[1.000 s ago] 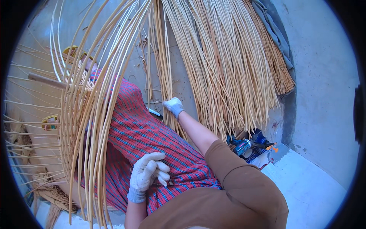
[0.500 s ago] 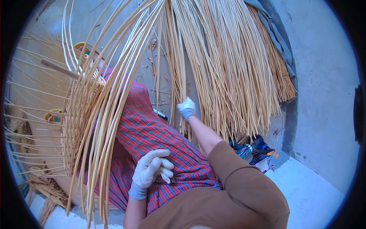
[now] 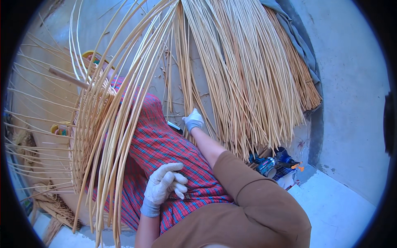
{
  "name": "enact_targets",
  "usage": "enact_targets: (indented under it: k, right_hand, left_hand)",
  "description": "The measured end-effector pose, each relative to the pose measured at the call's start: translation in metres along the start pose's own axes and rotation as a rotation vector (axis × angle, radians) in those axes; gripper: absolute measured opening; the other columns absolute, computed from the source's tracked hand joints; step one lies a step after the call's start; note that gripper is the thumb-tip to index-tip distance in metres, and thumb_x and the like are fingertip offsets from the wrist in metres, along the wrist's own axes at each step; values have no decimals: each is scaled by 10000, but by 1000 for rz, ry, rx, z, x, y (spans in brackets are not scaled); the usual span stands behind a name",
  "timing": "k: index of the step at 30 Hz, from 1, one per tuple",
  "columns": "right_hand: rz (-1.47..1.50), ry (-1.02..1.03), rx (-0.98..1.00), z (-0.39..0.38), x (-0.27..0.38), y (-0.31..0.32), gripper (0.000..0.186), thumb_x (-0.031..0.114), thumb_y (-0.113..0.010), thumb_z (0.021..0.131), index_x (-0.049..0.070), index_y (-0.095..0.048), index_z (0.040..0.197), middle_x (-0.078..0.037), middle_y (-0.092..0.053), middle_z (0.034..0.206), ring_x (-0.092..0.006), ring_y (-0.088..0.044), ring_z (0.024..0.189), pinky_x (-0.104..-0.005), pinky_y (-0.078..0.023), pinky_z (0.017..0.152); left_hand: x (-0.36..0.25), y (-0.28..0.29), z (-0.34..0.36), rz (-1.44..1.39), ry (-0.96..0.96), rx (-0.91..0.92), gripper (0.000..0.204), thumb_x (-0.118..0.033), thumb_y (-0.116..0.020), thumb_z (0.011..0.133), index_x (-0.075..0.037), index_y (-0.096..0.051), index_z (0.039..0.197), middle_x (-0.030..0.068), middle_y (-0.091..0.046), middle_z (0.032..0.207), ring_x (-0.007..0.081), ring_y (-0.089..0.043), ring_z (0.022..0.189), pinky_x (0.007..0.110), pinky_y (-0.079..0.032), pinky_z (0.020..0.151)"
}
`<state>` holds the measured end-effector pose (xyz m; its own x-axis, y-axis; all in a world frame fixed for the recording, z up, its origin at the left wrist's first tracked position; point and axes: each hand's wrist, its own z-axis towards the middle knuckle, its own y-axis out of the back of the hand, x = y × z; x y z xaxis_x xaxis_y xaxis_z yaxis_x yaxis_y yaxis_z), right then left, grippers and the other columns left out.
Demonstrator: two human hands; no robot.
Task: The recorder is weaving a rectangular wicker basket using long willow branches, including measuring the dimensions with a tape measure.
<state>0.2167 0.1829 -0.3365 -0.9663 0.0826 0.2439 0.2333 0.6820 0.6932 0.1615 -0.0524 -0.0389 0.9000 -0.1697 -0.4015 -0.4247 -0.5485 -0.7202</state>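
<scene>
My right hand (image 3: 193, 120), in a white glove with a grey cuff, is closed at the lower ends of a slim bundle of pale wicker rods (image 3: 187, 80). These rods lie just left of a large spread of similar rods (image 3: 252, 78). My left hand (image 3: 164, 186), gloved the same way, rests on the red and blue plaid cloth (image 3: 165, 140) over my lap. Its fingers are loosely bent and apart, with nothing plainly held. Left of it stands a partly woven wicker basket (image 3: 76, 142), long stakes (image 3: 120, 128) arching from it across my legs.
A wooden stick (image 3: 66, 77) pokes out of the basket's far side. Right of my lap lie a teal power tool (image 3: 265, 165) and other tools. A white-handled tool (image 3: 173, 125) lies by my knee. Grey-blue fabric (image 3: 297, 37) borders the rods, and fibrous scraps (image 3: 58, 206) lie lower left.
My right hand has moved slightly left, and the slim bundle of rods has shifted left with it. My left hand has stayed in place.
</scene>
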Motion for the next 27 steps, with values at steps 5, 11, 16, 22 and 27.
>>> enact_targets:
  k: [5,11,16,22,27]
  right_hand:
    - [-74,-13,-54,-4,8,1,438,250,-753,831,34,-586,1173,-240,-745,1082,-422,-730,1027,-495,-586,899]
    - [194,284,131,27,-61,69,549,395,-803,700,17,-748,1094,-227,-762,979,-352,-744,921,-422,-581,874]
    - [608,202,722,56,-109,190,408,169,-785,860,-10,-724,1221,-95,-768,1152,-195,-716,1069,-339,-543,980]
    - [956,172,1188,-9,-50,222,523,293,-736,952,-10,-604,1358,-182,-719,1240,-304,-689,1173,-433,-522,1083]
    - [1134,200,1273,-60,0,215,770,649,-549,986,-14,-570,1378,-169,-670,1310,-270,-656,1211,-417,-505,1096]
  left_hand:
    - [1,5,-1,-22,10,32,449,-245,-513,1106,32,-470,1457,199,-731,1076,275,-771,859,398,-662,657]
    - [-1,5,1,-77,5,75,440,-219,-495,1110,34,-453,1468,205,-726,1090,283,-769,896,404,-665,682]
    - [-14,-9,6,8,44,74,447,-208,-499,1107,35,-438,1476,198,-711,1118,274,-759,931,394,-661,723]
    - [-19,-55,65,196,-6,0,526,-279,-563,1089,61,-415,1462,189,-640,1210,289,-691,1085,434,-577,974]
    - [1,-72,174,586,80,-348,789,-302,-743,963,33,-290,1515,184,-579,1257,275,-684,1055,424,-617,866]
